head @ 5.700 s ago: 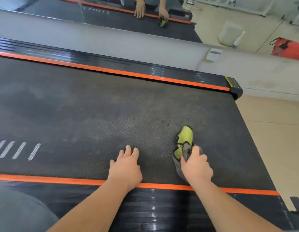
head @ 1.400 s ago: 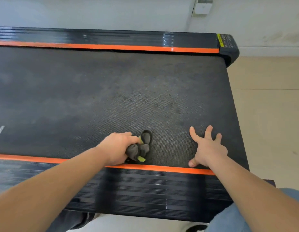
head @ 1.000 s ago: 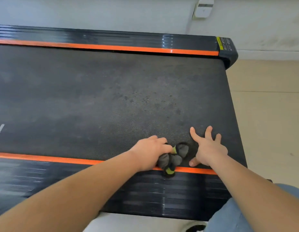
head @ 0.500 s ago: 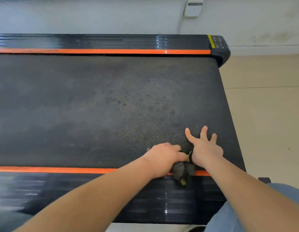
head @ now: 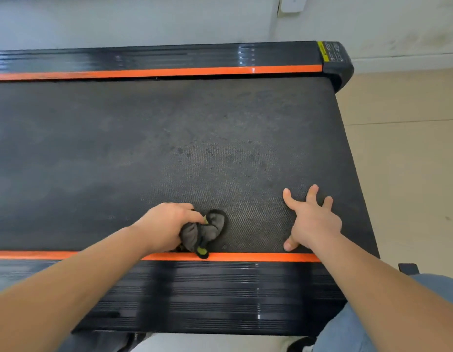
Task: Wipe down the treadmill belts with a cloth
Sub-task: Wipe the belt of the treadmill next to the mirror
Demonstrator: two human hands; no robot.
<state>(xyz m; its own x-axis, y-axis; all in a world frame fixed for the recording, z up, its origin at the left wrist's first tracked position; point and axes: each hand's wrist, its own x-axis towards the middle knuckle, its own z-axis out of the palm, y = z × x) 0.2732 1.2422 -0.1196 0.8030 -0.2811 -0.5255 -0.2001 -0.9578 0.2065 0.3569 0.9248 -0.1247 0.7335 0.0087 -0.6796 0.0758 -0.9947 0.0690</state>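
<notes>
Treadmill belt (head: pixel 169 148) fills most of the view: dark, textured, running left to right, with its end on the right, where the tiled floor (head: pixel 410 174) begins. Far side rail (head: pixel 169 57) and near side rail (head: pixel 220 288) bound it. Each is ribbed black plastic with an orange stripe (head: pixel 258 257) along the belt side. An end cap (head: pixel 337 62) closes the far rail at the right corner.

Step in hand, as judged: wiping the near strip of the belt, close to its right end.

Right hand (head: pixel 314 222): fingers spread and flat on the belt, holding nothing. It acts as a brace between the cloth and the belt end.

Left hand (head: pixel 164 227): fingers curled round the cloth (head: pixel 207 229), pressing it onto the belt.

Cloth: grey with yellow-green patches, bunched. It lies on the belt at the near edge, with its lower tip overlapping the orange stripe.

Dark specks (head: pixel 207 151) mark the belt beyond the cloth, about midway to the far rail.

Next move, as judged:
- Push the cloth away from the body, over the specks, toward the far rail.
- Hold downward pressure, as the textured surface is likely to drag on the fabric.

Room for moving:
- Forward and left: open belt, the widest path.
- Right: short, as the braced hand blocks the stroke before the belt end.
- Near side: the rail stripe touches the cloth, so there is no room to draw back
</notes>
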